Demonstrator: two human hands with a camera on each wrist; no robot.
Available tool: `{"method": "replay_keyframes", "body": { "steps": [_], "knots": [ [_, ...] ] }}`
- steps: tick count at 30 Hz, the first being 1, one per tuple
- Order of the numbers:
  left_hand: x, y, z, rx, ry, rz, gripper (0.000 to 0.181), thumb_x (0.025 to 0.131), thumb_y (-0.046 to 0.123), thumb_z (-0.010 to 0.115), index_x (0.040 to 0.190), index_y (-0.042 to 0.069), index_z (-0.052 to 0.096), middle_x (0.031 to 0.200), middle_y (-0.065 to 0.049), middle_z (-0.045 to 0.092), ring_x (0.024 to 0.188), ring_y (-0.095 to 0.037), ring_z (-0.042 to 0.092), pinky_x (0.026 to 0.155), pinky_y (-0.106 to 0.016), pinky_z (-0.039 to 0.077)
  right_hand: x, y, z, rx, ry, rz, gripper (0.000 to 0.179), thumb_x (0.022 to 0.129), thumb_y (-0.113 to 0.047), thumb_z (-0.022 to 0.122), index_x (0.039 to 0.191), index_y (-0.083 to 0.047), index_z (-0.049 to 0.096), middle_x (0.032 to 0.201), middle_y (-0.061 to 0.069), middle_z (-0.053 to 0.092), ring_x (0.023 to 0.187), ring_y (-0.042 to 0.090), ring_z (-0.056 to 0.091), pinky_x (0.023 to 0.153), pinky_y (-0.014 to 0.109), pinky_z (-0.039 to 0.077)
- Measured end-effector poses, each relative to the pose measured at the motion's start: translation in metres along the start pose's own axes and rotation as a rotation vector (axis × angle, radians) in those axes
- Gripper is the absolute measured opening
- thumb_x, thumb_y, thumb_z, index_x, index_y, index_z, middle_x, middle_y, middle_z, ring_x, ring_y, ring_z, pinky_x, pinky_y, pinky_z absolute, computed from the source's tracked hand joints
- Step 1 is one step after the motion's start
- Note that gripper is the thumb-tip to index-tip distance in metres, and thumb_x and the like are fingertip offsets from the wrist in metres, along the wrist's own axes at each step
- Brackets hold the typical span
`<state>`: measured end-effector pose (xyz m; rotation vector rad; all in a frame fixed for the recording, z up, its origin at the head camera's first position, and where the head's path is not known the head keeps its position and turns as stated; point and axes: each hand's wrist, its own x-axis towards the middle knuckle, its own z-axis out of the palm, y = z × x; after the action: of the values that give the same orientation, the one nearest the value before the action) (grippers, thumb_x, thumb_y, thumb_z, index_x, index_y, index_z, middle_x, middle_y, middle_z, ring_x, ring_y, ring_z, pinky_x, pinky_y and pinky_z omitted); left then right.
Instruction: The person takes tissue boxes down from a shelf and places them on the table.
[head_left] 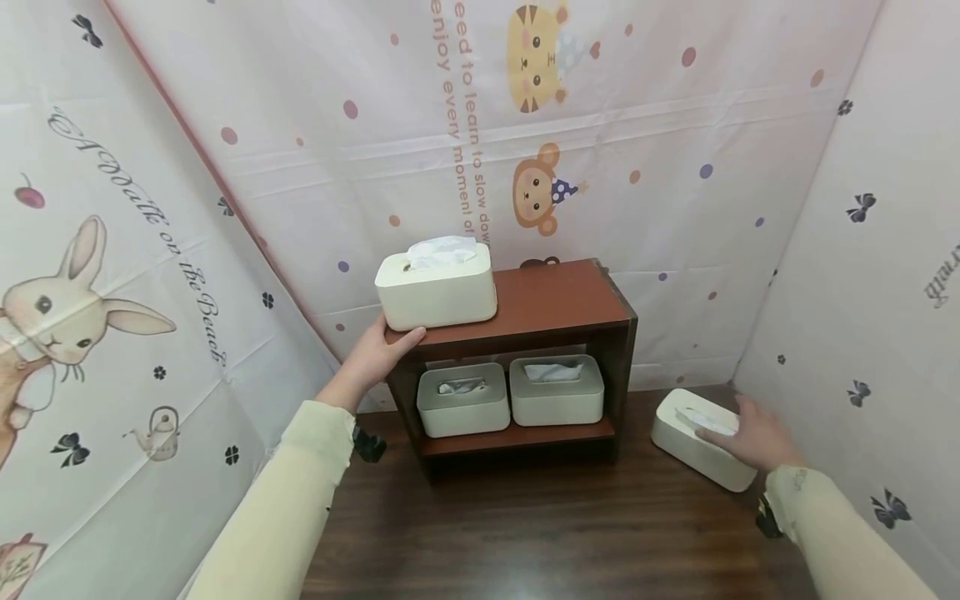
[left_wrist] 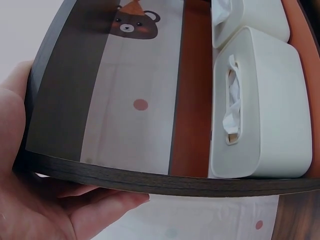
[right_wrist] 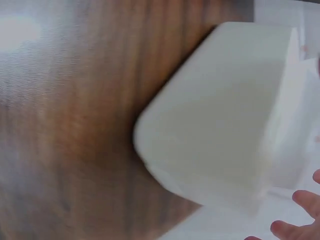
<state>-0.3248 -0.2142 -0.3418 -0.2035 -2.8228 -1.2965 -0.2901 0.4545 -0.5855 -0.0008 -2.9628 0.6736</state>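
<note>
My left hand grips the upper left corner of a small brown shelf, thumb at the top board's front edge. In the left wrist view, its fingers lie along the outside of the side panel. Above that hand, a white tissue box sits on the shelf's top. Two more tissue boxes, a left one and a right one, stand side by side in the lower compartment. My right hand hovers, fingers spread, over another tissue box lying on the floor; the right wrist view shows its fingertips apart from the box.
The shelf stands on a dark wooden floor. Printed cloth walls enclose the space: a back wall, a left one and a right one. The floor box lies beside the right wall.
</note>
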Motion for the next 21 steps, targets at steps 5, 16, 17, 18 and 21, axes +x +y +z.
{"method": "replay_keyframes", "body": {
  "steps": [5, 16, 17, 18, 21],
  "knots": [
    [0.0, -0.002, 0.001, -0.032, 0.001, 0.01, 0.109, 0.099, 0.071, 0.069, 0.177, 0.015, 0.018, 0.175, -0.023, 0.032, 0.159, -0.042, 0.035, 0.125, -0.064, 0.032, 0.008, -0.02, -0.032, -0.012, 0.038, -0.045, 0.117, 0.1, -0.071, 0.067, 0.154, 0.026, 0.031, 0.142, 0.053, 0.041, 0.126, 0.072, 0.045, 0.101, 0.083, 0.04],
    [0.0, -0.004, 0.001, -0.046, 0.006, 0.029, 0.106, 0.101, 0.067, 0.07, 0.176, 0.011, 0.019, 0.175, -0.023, 0.031, 0.161, -0.041, 0.032, 0.128, -0.062, 0.027, 0.033, -0.099, -0.133, -0.09, 0.143, -0.142, 0.106, 0.108, -0.064, 0.058, 0.16, 0.022, 0.025, 0.148, 0.053, 0.038, 0.129, 0.072, 0.044, 0.105, 0.085, 0.036],
    [0.0, -0.004, 0.001, -0.047, 0.005, 0.026, 0.106, 0.101, 0.067, 0.069, 0.176, 0.012, 0.018, 0.175, -0.023, 0.031, 0.161, -0.042, 0.032, 0.128, -0.062, 0.027, 0.035, -0.108, -0.142, -0.095, 0.147, -0.154, 0.105, 0.108, -0.064, 0.058, 0.161, 0.021, 0.026, 0.15, 0.051, 0.037, 0.131, 0.072, 0.043, 0.106, 0.084, 0.035],
    [0.0, -0.004, 0.001, -0.047, 0.005, 0.022, 0.107, 0.101, 0.068, 0.069, 0.176, 0.012, 0.018, 0.176, -0.023, 0.031, 0.161, -0.042, 0.032, 0.128, -0.062, 0.028, 0.037, -0.117, -0.15, -0.098, 0.148, -0.164, 0.105, 0.108, -0.066, 0.057, 0.162, 0.019, 0.027, 0.153, 0.05, 0.036, 0.135, 0.071, 0.04, 0.108, 0.084, 0.033],
    [0.0, -0.003, 0.001, -0.05, 0.001, 0.021, 0.108, 0.101, 0.069, 0.068, 0.176, 0.013, 0.016, 0.176, -0.023, 0.031, 0.161, -0.042, 0.032, 0.128, -0.062, 0.028, 0.041, -0.144, -0.173, -0.119, 0.141, -0.199, 0.104, 0.108, -0.068, 0.056, 0.164, 0.015, 0.028, 0.159, 0.046, 0.034, 0.14, 0.068, 0.036, 0.111, 0.083, 0.031]
  ]
}}
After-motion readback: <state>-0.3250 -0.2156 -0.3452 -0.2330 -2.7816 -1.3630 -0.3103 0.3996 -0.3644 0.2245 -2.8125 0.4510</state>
